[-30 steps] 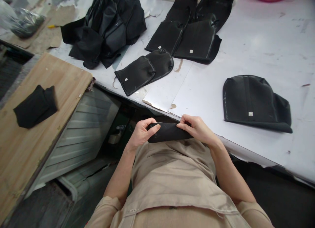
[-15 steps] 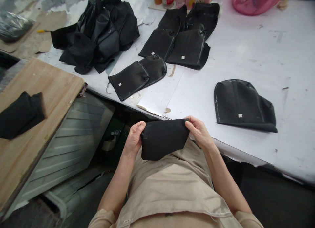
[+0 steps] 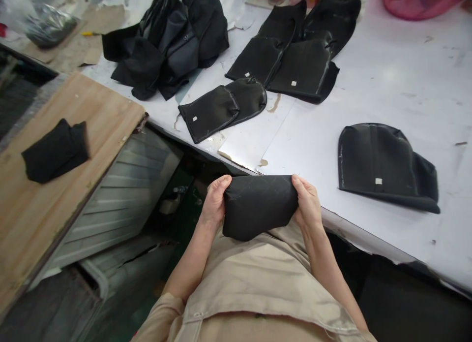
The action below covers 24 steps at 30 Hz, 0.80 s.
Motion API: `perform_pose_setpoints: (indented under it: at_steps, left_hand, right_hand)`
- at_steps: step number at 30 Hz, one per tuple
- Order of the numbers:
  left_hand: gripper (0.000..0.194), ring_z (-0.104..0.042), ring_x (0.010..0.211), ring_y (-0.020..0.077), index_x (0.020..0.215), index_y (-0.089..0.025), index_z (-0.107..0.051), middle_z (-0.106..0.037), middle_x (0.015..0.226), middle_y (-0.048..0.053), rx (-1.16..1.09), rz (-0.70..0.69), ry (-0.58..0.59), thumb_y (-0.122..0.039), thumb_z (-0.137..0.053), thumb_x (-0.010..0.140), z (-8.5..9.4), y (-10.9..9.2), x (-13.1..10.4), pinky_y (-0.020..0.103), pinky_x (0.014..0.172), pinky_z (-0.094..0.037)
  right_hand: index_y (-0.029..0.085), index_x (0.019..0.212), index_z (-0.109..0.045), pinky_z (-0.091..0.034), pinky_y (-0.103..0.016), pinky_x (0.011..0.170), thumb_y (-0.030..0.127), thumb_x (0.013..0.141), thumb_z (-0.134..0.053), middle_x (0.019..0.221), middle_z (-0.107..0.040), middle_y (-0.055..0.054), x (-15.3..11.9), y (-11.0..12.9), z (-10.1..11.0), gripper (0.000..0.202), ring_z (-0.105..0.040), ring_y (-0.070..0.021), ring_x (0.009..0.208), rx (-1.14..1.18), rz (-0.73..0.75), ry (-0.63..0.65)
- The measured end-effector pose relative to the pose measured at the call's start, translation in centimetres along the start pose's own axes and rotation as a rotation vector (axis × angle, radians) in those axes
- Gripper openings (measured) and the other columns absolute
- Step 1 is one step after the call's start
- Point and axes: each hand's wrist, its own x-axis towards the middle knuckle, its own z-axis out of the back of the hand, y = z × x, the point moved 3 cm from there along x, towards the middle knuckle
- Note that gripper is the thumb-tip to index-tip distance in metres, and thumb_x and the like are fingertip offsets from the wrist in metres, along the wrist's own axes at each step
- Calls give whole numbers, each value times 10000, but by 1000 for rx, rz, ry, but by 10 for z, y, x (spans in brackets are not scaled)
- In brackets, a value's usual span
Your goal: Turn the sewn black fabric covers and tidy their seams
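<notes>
A folded piece of black fabric (image 3: 261, 206) is stretched between my two hands, in front of my beige apron and just below the table's front edge. My left hand (image 3: 217, 199) pinches its upper left corner, thumb on top. At the upper right corner, my right hand (image 3: 307, 200) grips it the same way; the fingers behind are hidden. On the table to the right lies a black sewn fabric piece (image 3: 376, 160) with a rounded top and a small white tag. Another pair of black sewn pieces (image 3: 210, 113) lies overlapped beyond my left hand.
Several more black sewn pieces (image 3: 300, 69) lie farther back on the white table (image 3: 398, 76). A heap of black fabric (image 3: 173, 42) is at back left, a pink basin (image 3: 420, 2) at back right. A wooden board (image 3: 92, 110) at left carries a folded black cloth (image 3: 55, 152).
The view has shifted, so the surroundings sit farther right in it. My right hand now wraps farther down the fabric's right side; both hands still hold it.
</notes>
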Motion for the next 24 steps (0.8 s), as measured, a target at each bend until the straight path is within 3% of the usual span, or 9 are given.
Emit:
perform_pose_setpoints:
  at_steps: [6, 9, 17, 24]
  left_hand:
    - [444, -338, 482, 52, 575, -160, -434, -406, 548, -54, 112, 80, 128, -422, -740, 762, 6, -3, 4, 191, 469, -282]
    - [458, -321, 468, 48, 576, -162, -422, -382, 528, -62, 123, 64, 132, -430, -739, 771, 8, -2, 4, 190, 458, -257]
    - [328, -473, 513, 73, 618, -156, -553, -541, 578, -39, -16, 52, 69, -373, -737, 781, -1, 2, 0, 201, 525, -411]
    - [312, -593, 580, 121, 665, -168, -641, -630, 621, -20, -28, 83, -25, -438, -782, 733, 5, 8, 2, 234, 556, -470]
  right_hand:
    - [226, 632, -457, -408, -283, 523, 661, 830, -581, 584, -511, 1, 6, 1, 0, 494, -473, -159, 563, -131, 7, 9]
    - [227, 632, -436, -382, -281, 511, 656, 850, -555, 565, -470, 14, 7, 0, 1, 496, -444, -150, 543, -171, 52, -11]
    - [236, 605, -407, -356, -288, 483, 657, 816, -592, 532, -435, 26, 10, -4, 4, 505, -414, -143, 505, -144, 31, -61]
    - [245, 618, -361, -326, -284, 462, 668, 840, -546, 518, -385, 33, 12, -5, 6, 512, -372, -138, 491, -197, 63, -47]
